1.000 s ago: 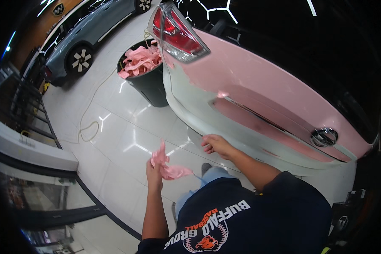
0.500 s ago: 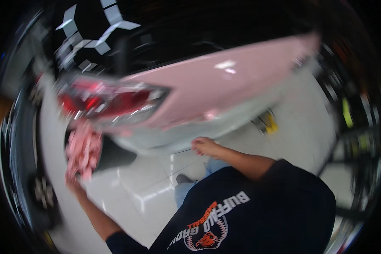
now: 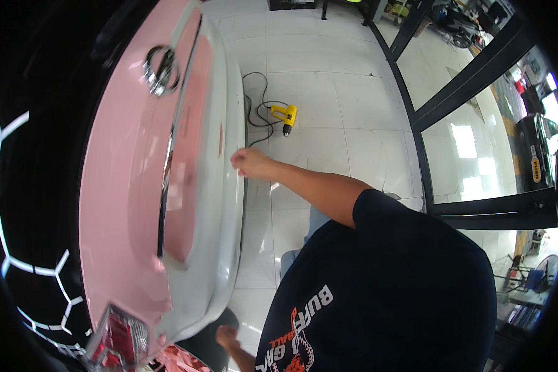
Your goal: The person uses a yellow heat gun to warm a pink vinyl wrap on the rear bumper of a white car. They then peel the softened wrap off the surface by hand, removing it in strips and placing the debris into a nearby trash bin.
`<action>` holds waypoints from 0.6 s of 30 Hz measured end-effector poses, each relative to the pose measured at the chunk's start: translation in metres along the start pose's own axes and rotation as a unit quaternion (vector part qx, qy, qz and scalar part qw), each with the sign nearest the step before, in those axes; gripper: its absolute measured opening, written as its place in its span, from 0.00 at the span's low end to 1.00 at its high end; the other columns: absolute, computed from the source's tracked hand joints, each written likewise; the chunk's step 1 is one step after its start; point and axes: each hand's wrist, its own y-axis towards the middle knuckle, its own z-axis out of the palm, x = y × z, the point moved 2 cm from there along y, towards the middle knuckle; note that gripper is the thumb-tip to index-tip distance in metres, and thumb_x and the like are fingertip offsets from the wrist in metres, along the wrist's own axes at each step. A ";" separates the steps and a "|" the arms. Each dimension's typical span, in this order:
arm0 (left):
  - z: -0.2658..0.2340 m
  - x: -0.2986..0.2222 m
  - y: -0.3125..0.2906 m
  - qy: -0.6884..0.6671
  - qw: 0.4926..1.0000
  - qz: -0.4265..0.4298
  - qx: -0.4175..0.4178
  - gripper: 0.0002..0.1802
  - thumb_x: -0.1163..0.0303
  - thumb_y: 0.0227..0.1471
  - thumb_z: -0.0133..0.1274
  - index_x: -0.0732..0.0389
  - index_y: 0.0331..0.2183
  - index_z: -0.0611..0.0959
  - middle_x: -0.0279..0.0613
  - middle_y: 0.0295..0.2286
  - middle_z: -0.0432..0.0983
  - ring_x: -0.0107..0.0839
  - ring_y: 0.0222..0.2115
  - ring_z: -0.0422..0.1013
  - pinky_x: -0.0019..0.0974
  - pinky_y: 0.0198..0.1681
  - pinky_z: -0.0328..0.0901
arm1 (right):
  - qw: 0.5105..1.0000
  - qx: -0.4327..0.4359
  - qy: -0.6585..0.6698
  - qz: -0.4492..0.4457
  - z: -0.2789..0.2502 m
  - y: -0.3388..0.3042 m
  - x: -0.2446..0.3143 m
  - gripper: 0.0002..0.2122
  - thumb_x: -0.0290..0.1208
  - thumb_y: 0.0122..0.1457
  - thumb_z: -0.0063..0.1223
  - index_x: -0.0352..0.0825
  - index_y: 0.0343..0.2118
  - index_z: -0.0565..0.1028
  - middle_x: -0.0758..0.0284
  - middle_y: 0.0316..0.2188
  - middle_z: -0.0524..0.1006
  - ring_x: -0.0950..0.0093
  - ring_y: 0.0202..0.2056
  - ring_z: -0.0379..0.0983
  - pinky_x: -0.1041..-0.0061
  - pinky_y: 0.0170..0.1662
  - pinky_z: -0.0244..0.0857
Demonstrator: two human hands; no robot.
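The back of a car fills the left side, its tailgate (image 3: 121,180) covered in glossy pink. A ragged pink edge ends above the white bumper (image 3: 223,248), and a small pink patch remains on the white part. My right hand (image 3: 252,164) is at the bumper's outer edge, fingers curled together; whatever they may hold is too small to make out. Low in the view, my left hand (image 3: 227,336) hangs beside a dark bin (image 3: 208,344), with its fingers mostly hidden. Crumpled pink film strips (image 3: 180,361) lie in that bin, beside the red tail light (image 3: 118,340).
A yellow heat gun (image 3: 284,116) lies on the tiled floor (image 3: 310,68) just beyond my right hand, its black cord (image 3: 263,99) looped beside the bumper. Black-framed glass doors (image 3: 418,124) stand to the right. A chrome emblem (image 3: 162,70) juts from the tailgate.
My view has swung right along the car's rear. My left hand has come away from the pink film strips. My right hand is now at the bumper's edge, near the heat gun.
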 end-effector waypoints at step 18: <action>0.473 -0.181 -0.093 0.286 0.940 -0.128 0.134 0.22 0.66 0.56 0.49 0.67 0.50 0.71 0.45 0.40 0.75 0.35 0.37 0.74 0.34 0.39 0.68 | 0.903 -0.291 0.031 -0.314 -0.210 0.370 0.162 0.05 0.21 0.53 0.48 0.31 0.33 0.71 0.61 0.31 0.74 0.67 0.33 0.72 0.70 0.37 0.66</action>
